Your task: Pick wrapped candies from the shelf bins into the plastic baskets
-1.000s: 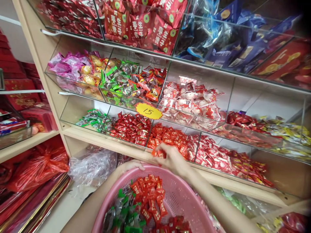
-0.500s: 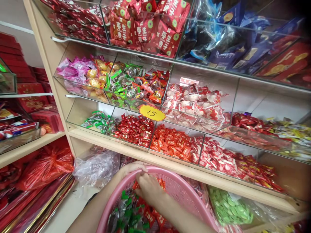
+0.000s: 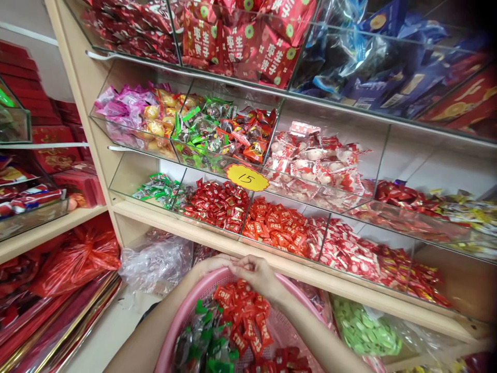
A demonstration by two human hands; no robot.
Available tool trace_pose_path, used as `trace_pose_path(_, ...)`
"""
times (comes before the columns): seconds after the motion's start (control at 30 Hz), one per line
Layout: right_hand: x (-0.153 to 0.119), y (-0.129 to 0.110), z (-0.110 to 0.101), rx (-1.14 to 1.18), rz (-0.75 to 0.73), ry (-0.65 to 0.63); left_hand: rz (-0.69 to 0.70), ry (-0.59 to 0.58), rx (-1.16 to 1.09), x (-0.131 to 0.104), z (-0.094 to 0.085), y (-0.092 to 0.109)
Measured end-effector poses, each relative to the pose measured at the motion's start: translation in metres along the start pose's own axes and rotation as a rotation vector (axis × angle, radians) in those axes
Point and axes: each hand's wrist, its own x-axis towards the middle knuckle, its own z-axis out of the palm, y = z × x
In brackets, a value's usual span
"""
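Observation:
A pink plastic basket (image 3: 178, 316) is at the bottom centre, holding green-and-clear wrapped sweets (image 3: 204, 336) on its left side and small red packets (image 3: 248, 316) in the middle. At the basket's far rim is my left hand (image 3: 217, 263), its fingers closed around that rim. My right hand (image 3: 254, 272) meets it there, above the red packets, with its fingers bent together; whatever they may hold is hidden.
Ahead, shelves with clear compartments hold red packets (image 3: 275, 225), white-and-red sweets (image 3: 318, 163) and a yellow price tag (image 3: 247, 177). The wooden shelf edge (image 3: 217, 246) runs just beyond the basket. Plastic bags (image 3: 155, 264) lie below, left.
My right hand has risen from inside the basket to the far rim beside my left hand. More red packets now show in the basket. The view has shifted slightly.

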Motion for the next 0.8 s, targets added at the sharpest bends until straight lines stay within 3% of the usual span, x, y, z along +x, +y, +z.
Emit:
trace_pose_path(0.13,-0.011,0.006,-0.014,0.523,0.301,-0.001,-0.051,-0.065,-0.010,-0.004,0.006,0.007)
trace_pose_path(0.3,-0.037,0.015,-0.020,0.744,0.389,-0.026,-0.085,-0.070,0.010,-0.007,0.008,0.011)
trace_pose_path(0.53,-0.070,0.034,-0.018,0.638,0.380,-0.018,-0.074,-0.050,0.014,-0.004,0.005,0.007)
trace_pose_path(0.67,-0.072,0.050,-0.006,0.437,0.400,-0.049,-0.068,-0.066,0.022,-0.003,0.003,0.005)
trace_pose_path(0.8,-0.066,0.059,0.009,0.296,0.284,-0.049,-0.072,-0.049,0.026,-0.003,0.002,0.005)
